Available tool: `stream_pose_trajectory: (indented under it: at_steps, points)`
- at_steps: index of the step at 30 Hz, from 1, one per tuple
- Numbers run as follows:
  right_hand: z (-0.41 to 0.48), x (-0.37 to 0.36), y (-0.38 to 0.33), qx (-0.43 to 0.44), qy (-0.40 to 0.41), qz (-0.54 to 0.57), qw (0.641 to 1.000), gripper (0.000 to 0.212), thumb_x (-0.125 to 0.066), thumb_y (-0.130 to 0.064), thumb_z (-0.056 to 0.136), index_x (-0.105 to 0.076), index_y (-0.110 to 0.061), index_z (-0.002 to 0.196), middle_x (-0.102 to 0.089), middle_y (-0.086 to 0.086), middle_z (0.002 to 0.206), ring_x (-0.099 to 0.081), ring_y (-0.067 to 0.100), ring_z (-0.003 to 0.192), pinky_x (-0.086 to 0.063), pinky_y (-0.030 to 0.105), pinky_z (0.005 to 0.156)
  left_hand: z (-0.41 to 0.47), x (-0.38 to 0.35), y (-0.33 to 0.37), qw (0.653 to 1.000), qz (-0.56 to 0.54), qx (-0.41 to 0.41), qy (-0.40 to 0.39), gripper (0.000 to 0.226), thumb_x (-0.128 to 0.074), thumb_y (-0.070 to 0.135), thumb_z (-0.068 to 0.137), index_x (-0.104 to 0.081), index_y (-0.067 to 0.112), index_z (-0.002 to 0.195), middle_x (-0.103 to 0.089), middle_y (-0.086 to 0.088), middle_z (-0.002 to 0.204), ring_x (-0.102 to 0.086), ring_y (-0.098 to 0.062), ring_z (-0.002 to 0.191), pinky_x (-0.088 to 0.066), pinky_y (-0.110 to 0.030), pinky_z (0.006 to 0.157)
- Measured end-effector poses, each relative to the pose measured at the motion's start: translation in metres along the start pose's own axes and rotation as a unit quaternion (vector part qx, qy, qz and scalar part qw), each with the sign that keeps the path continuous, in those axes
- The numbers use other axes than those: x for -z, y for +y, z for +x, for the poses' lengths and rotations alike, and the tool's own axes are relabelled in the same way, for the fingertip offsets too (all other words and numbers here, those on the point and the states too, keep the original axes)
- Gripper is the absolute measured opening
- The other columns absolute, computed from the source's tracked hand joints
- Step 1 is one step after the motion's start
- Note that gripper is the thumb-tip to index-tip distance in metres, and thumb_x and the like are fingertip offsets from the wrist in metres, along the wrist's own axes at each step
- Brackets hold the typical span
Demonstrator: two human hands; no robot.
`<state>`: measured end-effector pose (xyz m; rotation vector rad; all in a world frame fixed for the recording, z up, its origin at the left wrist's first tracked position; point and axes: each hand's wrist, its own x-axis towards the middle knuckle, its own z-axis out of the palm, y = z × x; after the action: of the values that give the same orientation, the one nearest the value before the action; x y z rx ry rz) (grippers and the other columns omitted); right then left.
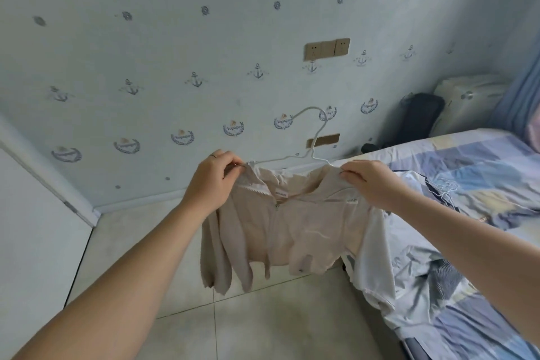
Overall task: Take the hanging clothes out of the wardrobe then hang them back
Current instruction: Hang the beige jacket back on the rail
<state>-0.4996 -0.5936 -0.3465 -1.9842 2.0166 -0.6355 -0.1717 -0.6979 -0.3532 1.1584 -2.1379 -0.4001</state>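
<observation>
Beige jacket (295,228) hung on a white hanger (311,151), held up in the air above the tiled floor (263,316), just beside the bed (467,172). Curled fingers (232,161) of the left hand (210,181) pinched one shoulder of it, the right hand (371,181) pinched the other shoulder. White cloth (377,257) draped over the bed edge behind it

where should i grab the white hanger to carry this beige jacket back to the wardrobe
Probably the neck of the white hanger, just below its hook, coming from above. It stands bare above the collar of the beige jacket, midway between the left hand and right hand that pinch the shoulders, so the jacket would likely hang level.
</observation>
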Motion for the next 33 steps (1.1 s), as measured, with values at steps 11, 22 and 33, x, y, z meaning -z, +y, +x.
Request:
stream_pose_trajectory:
  at_steps: [11,22,33]
  points:
    - [-0.116,0.002,-0.067,0.055,0.01,0.009,0.998,0.017,-0.056,-0.02,0.098,-0.071,-0.011,0.097,-0.07,0.006,0.089,-0.061,0.028,0.084,-0.049,0.04,0.078,-0.159,0.086,0.051,0.996,0.015,0.027,0.086,0.008,-0.062,0.011,0.095,-0.059,0.012,0.088,-0.056,-0.002,0.085,-0.052,-0.01,0.076,-0.037,-0.009,0.068]
    - [-0.21,0.017,-0.159,0.138,0.026,0.046,0.989,0.017,-0.054,-0.02,0.097,-0.069,-0.014,0.091,-0.067,0.002,0.084,-0.059,0.025,0.081,-0.05,0.043,0.079,-0.293,0.185,0.112,0.98,0.074,0.062,0.173,0.003,-0.064,0.012,0.094,-0.066,0.009,0.094,-0.061,-0.003,0.092,-0.054,-0.012,0.084,-0.034,-0.004,0.072]
    - [-0.247,0.096,-0.329,0.296,0.141,0.092,0.94,0.017,-0.055,-0.019,0.097,-0.067,-0.015,0.087,-0.061,-0.005,0.072,-0.056,0.023,0.075,-0.045,0.035,0.071,-0.363,0.368,0.178,0.92,0.18,-0.027,0.348,0.009,-0.062,0.017,0.094,-0.068,0.01,0.093,-0.061,-0.003,0.09,-0.057,-0.014,0.079,-0.041,-0.025,0.071]
